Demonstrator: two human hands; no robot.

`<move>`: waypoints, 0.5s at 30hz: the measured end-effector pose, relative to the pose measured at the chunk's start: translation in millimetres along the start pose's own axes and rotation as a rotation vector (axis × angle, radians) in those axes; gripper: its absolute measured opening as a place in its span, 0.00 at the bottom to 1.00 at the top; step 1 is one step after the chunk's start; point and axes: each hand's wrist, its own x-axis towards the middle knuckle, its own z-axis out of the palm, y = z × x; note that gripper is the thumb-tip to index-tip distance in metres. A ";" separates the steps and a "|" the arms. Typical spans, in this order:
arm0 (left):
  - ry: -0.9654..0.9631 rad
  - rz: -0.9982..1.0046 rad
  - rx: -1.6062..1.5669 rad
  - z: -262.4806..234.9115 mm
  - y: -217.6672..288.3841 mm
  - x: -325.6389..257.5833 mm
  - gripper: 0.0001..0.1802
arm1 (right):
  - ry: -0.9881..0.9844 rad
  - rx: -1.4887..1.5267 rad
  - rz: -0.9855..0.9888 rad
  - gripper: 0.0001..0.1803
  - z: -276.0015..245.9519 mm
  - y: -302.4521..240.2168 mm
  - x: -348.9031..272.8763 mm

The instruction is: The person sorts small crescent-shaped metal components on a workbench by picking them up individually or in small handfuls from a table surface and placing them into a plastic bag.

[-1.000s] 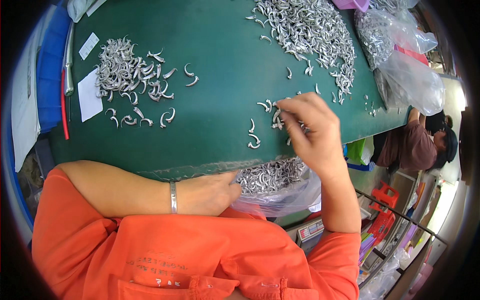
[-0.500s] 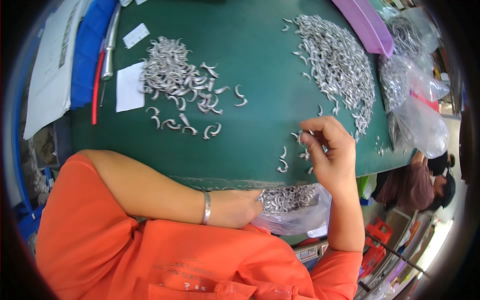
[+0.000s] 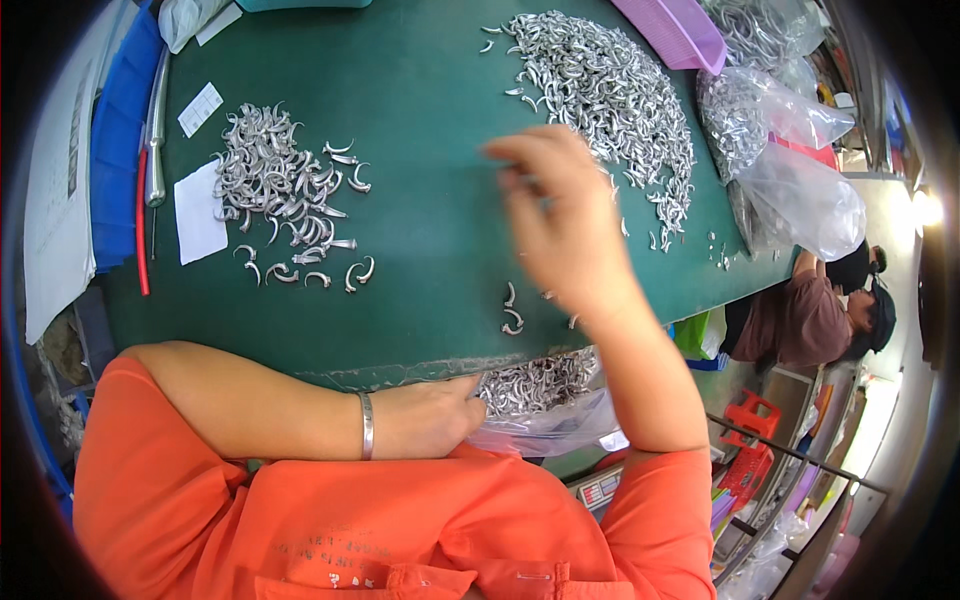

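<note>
At the table's near edge my left hand (image 3: 430,415) is closed at the rim of a clear plastic bag (image 3: 560,432), its fingertips partly hidden. Small curved silvery metal pieces (image 3: 535,385) fill the bag. My right hand (image 3: 565,225) is over the table, smeared by motion, with thumb and forefinger toward the left; whether it holds a piece is not visible. Beyond it spreads a large heap of the same metal pieces (image 3: 615,95). A smaller heap (image 3: 270,170) lies at the left. A few loose pieces (image 3: 512,310) rest below my right hand.
A white paper slip (image 3: 200,215) lies beside the smaller heap. Along the left edge are a blue tray (image 3: 125,150) and a red rod (image 3: 141,220). At the right are a purple basket (image 3: 675,30) and filled clear bags (image 3: 790,190). Another person (image 3: 800,310) is farther right.
My right hand has moved up and away from the loose pieces near the edge. Loose pieces to the right of the smaller heap no longer show. The whole view has shifted; my left hand stays at the bag.
</note>
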 end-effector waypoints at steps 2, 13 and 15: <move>0.034 0.039 0.046 -1.8 3.5 2.0 0.10 | -0.010 -0.195 0.106 0.10 -31.3 35.5 -18.6; 0.020 0.030 0.002 -6.4 8.8 2.1 0.10 | -0.188 -0.017 0.172 0.27 -92.6 26.4 -117.0; 0.031 0.027 0.005 -9.2 12.6 0.0 0.09 | 0.033 -0.029 0.228 0.27 -98.8 30.2 -127.4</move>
